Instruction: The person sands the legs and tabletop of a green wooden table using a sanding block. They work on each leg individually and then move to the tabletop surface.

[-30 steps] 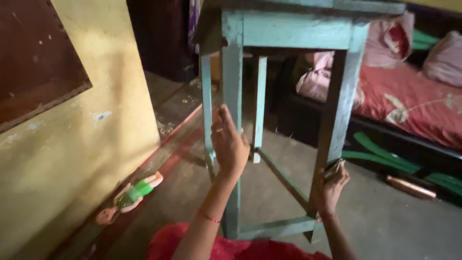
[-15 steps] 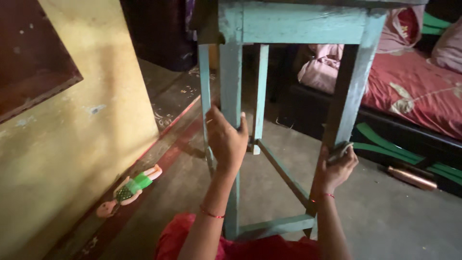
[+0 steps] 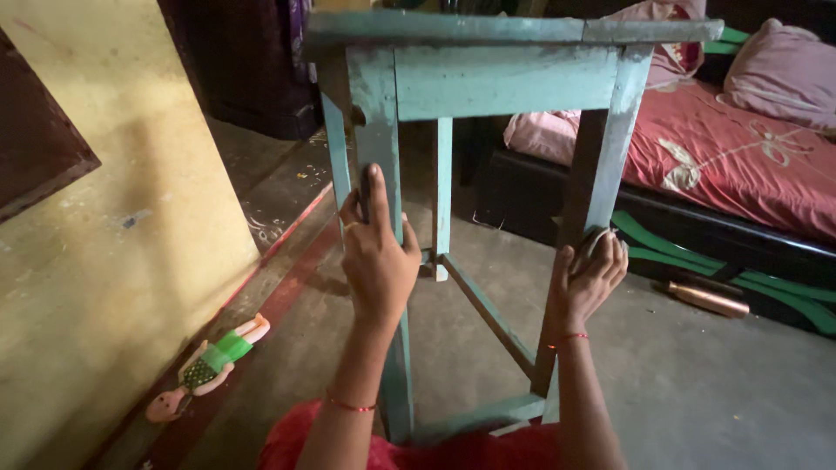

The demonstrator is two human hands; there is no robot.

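A tall wooden stool (image 3: 501,83) painted worn turquoise stands on the concrete floor right in front of me. My left hand (image 3: 376,248) is wrapped around its near left leg, about halfway up. My right hand (image 3: 588,277) grips the near right leg at a similar height, and I cannot tell if something small is tucked under its fingers. Both wrists carry thin red threads. Low crossbars join the legs near the floor.
A yellow wall (image 3: 104,261) runs along the left, with a small doll in a green dress (image 3: 209,365) lying at its foot. A bed with a red cover (image 3: 740,165) and pink pillows stands at the right. A brown bottle (image 3: 707,298) lies on the floor beside it.
My view has come closer to the stool. Both hands have slid a little higher on the legs they hold.
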